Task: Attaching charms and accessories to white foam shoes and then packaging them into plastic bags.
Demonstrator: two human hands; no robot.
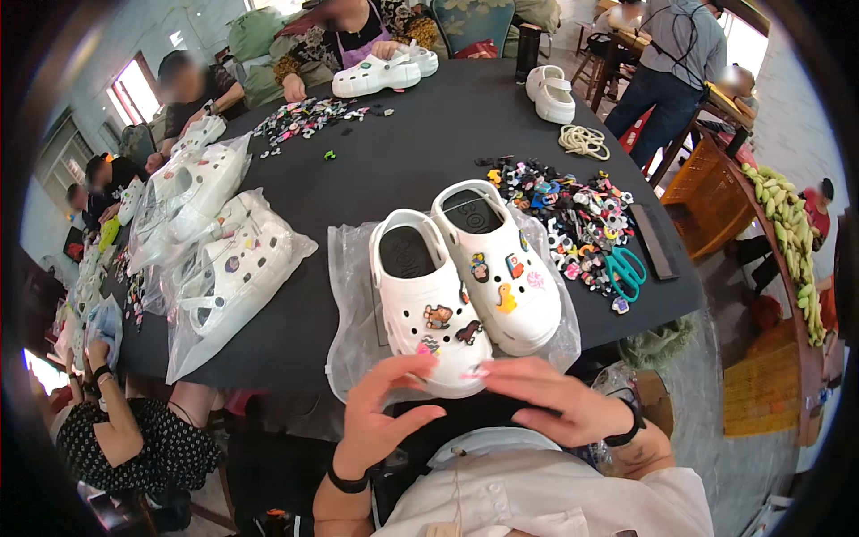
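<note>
A pair of white clogs lies on a clear plastic bag (pixel 349 336) at the table's near edge. The left clog (pixel 407 295) carries a brown monkey-like charm, a dark horse-shaped charm and others. On the right clog (pixel 532 313) are a yellow duck-like charm, a pink round one and more. My left hand (pixel 385 407) is open, fingertips at the left clog's toe and thumb apart. My right hand (pixel 568 403) reaches that toe from the other side, fingers stretched out and thumb apart. Something small and pale shows at its fingertips, too small to name.
Loose colourful charms (pixel 582 219) are heaped right of the clogs, beside teal-handled scissors (pixel 626 273) and a dark flat bar (pixel 655 242). Bagged white clogs (pixel 237 268) lie left. Farther off are another charm pile (pixel 304 123), rope (pixel 583 141) and more clogs (pixel 553 94). People sit around.
</note>
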